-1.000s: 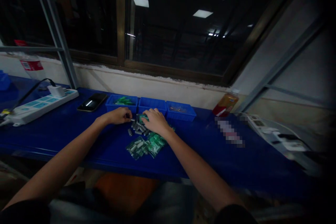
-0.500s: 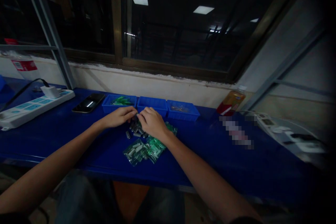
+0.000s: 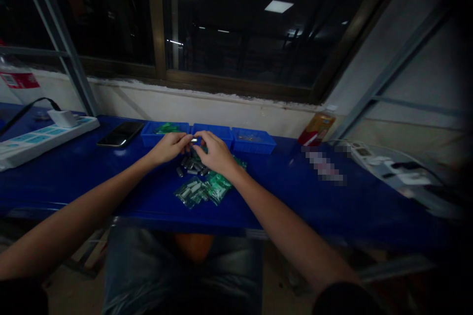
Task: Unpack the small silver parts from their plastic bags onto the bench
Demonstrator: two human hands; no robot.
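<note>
My left hand and my right hand meet above a blue table, fingertips pinched together on a small shiny metal part. Under them lies a loose heap of small metal cylinders. Nearer to me sit clear bags of green and silver parts. Just behind the hands stands a row of three blue trays; the left tray holds green pieces.
A black phone lies left of the trays, and a white power strip with a plugged adapter further left. An orange packet leans at the wall on the right. White devices sit at far right. A dark window runs behind.
Both hands have lifted off the heap of cylinders and come together, now pinching one small part between them. The view has shifted slightly downward.
</note>
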